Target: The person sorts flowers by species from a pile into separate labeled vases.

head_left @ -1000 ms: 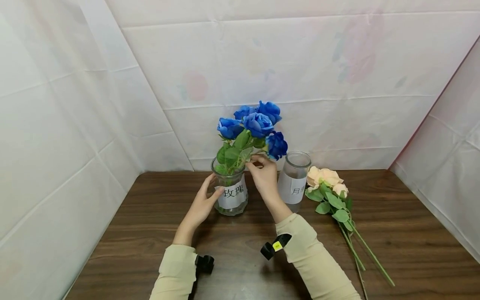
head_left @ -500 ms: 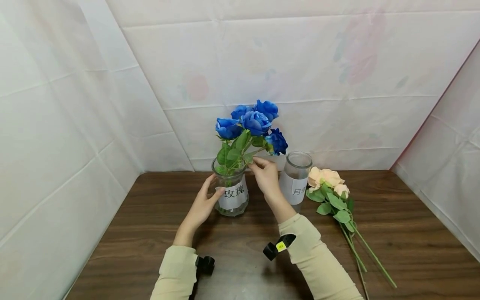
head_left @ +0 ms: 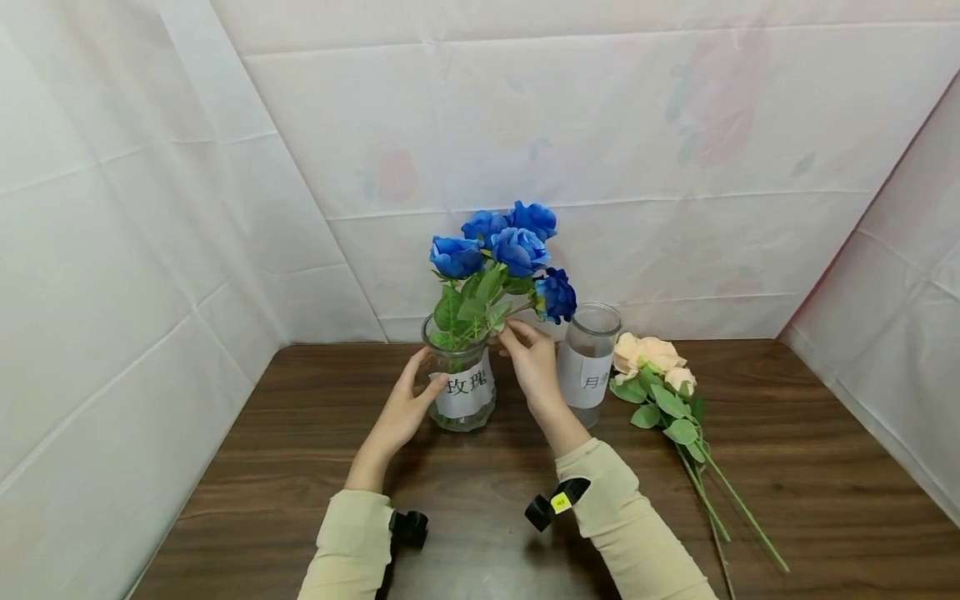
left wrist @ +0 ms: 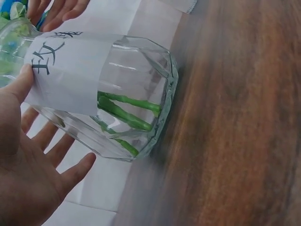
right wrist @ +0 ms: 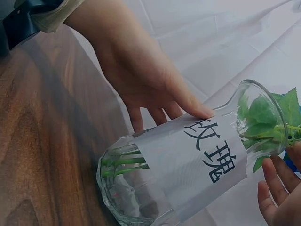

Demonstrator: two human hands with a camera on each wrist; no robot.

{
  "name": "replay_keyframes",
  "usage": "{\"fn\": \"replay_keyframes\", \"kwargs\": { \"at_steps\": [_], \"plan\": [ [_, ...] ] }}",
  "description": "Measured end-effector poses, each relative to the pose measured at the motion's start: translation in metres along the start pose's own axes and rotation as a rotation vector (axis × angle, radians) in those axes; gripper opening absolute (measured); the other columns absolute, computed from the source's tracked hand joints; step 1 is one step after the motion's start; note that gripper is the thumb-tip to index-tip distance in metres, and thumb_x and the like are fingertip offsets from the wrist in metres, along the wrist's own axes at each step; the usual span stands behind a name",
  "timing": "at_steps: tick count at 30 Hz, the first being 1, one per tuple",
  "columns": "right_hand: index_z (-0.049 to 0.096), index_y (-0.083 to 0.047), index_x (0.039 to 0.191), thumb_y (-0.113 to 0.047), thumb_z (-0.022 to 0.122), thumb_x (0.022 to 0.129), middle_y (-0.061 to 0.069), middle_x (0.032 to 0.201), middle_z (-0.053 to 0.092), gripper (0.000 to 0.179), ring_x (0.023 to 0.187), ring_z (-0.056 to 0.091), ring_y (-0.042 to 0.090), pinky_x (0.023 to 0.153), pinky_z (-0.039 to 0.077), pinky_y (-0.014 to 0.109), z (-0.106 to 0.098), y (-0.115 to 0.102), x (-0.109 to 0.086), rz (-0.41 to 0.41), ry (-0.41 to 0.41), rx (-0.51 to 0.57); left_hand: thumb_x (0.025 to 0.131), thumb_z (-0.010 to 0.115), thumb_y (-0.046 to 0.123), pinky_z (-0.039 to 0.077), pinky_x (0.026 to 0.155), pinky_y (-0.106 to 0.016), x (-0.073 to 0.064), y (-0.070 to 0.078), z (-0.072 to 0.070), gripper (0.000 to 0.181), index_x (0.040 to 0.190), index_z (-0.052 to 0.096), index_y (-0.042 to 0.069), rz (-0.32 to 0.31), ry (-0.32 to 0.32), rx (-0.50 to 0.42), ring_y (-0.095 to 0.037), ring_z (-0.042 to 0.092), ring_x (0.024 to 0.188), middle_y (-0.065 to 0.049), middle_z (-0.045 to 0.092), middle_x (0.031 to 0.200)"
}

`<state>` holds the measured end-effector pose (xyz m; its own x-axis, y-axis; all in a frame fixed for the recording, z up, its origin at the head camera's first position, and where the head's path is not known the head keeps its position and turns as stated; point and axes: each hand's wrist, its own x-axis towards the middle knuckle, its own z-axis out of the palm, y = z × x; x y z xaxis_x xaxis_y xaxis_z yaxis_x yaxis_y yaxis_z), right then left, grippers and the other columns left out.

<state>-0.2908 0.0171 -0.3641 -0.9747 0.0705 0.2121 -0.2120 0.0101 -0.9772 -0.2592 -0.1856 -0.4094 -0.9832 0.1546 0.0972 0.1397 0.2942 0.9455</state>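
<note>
Left hand, fingers spread, thumb touching rose-labelled glass vase, apparently steadies it; right hand at leaves below blue roses, whether pinching impossible to tell.

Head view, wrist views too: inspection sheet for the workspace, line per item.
Surface: dark wood-grain table.
Job's things: blue roses in one labelled glass vase; second labelled vase to its right; peach flowers lying farther right.
Clutter: nothing seen.
Grippers: left hand, thumb on the first vase's front; right hand at the leaves, grip unclear; black device on each wrist.
Cables: nothing seen.
Surroundings: pale patterned cloth behind and on both sides.
</note>
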Motion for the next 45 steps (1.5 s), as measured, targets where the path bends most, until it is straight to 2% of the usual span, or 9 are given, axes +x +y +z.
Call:
{"fn": "replay_keyframes", "kwargs": {
  "at_steps": [3,7,14,22,26,32,35,41,45],
  "plan": [
    [0.065,0.004,0.126,-0.016,0.062,0.099,0.02,0.098,0.073,0.033,0.097,0.068,0.035,0.085,0.055,0.043,-0.003,0.002,-0.004,-0.007,-0.013,-0.004,0.103,0.054,0.035,0.023,0.114,-0.057,0.003,-0.011,0.0,0.07,0.158,0.019,0.009,0.013,0.018,0.001,-0.036,0.022,0.146,-0.02,0.024,0.159],
    [0.065,0.004,0.126,-0.017,0.062,0.1,0.019,0.103,0.072,0.033,0.097,0.068,0.036,0.084,0.055,0.043,-0.009,0.005,-0.01,-0.024,-0.031,-0.015,0.102,0.055,0.038,0.025,0.112,-0.058,-0.001,-0.01,-0.003,0.068,0.156,0.024,0.011,0.049,0.062,0.006,-0.034,0.026,0.144,-0.017,0.029,0.157],
    [0.07,-0.004,0.121,-0.023,0.064,0.099,0.014,0.115,0.071,0.03,0.094,0.069,0.024,0.086,0.053,0.05,-0.021,0.002,-0.026,-0.049,-0.105,-0.03,0.102,0.057,0.035,0.03,0.108,-0.057,-0.015,0.002,-0.005,0.059,0.153,0.034,0.014,0.082,0.167,0.014,-0.03,0.032,0.14,-0.012,0.035,0.153],
    [0.07,-0.006,0.121,-0.024,0.063,0.099,0.009,0.11,0.073,0.029,0.095,0.068,0.027,0.079,0.053,0.03,-0.049,-0.009,-0.045,-0.078,-0.177,-0.07,0.102,0.058,0.031,0.042,0.093,-0.042,-0.037,0.017,-0.007,0.044,0.141,0.051,0.014,0.07,0.352,0.073,-0.026,0.045,0.125,-0.013,0.05,0.136],
    [0.069,-0.001,0.121,-0.019,0.063,0.099,0.015,0.109,0.072,0.029,0.092,0.068,0.026,0.078,0.054,0.028,-0.073,-0.018,-0.054,-0.085,-0.174,-0.087,0.102,0.058,0.031,0.045,0.084,-0.036,-0.051,0.03,-0.001,0.034,0.132,0.059,0.013,0.108,0.381,0.123,-0.018,0.054,0.107,-0.007,0.06,0.125],
    [0.067,0.005,0.12,-0.014,0.061,0.1,0.02,0.107,0.071,0.028,0.087,0.068,0.018,0.077,0.055,0.029,-0.118,-0.025,-0.064,-0.115,-0.157,-0.153,0.102,0.059,0.025,0.048,0.085,-0.037,-0.057,0.044,0.02,0.026,0.125,0.065,0.016,0.187,0.232,0.127,-0.016,0.059,0.103,0.001,0.067,0.121],
    [0.066,0.006,0.119,-0.014,0.06,0.101,0.016,0.106,0.072,0.028,0.086,0.069,0.014,0.076,0.055,0.026,-0.141,-0.027,-0.069,-0.114,-0.148,-0.187,0.101,0.06,0.025,0.048,0.087,-0.04,-0.055,0.049,0.035,0.026,0.125,0.065,0.018,0.186,0.126,0.13,-0.015,0.059,0.106,0.004,0.065,0.122],
    [0.066,0.006,0.119,-0.019,0.062,0.1,0.001,0.101,0.074,0.031,0.085,0.069,0.01,0.074,0.054,0.023,-0.181,-0.029,-0.082,-0.065,-0.108,-0.256,0.101,0.06,0.029,0.043,0.1,-0.048,-0.04,0.054,0.065,0.036,0.136,0.057,0.022,0.157,-0.111,0.148,-0.021,0.052,0.122,0.002,0.057,0.132],
    [0.066,0.005,0.119,-0.02,0.061,0.101,-0.004,0.099,0.074,0.031,0.084,0.068,0.011,0.073,0.054,0.024,-0.206,-0.028,-0.09,-0.055,-0.086,-0.331,0.101,0.06,0.026,0.038,0.105,-0.052,-0.023,0.051,0.084,0.047,0.145,0.048,0.019,0.153,-0.19,0.116,-0.025,0.043,0.133,-0.004,0.048,0.145]
  ]
}}
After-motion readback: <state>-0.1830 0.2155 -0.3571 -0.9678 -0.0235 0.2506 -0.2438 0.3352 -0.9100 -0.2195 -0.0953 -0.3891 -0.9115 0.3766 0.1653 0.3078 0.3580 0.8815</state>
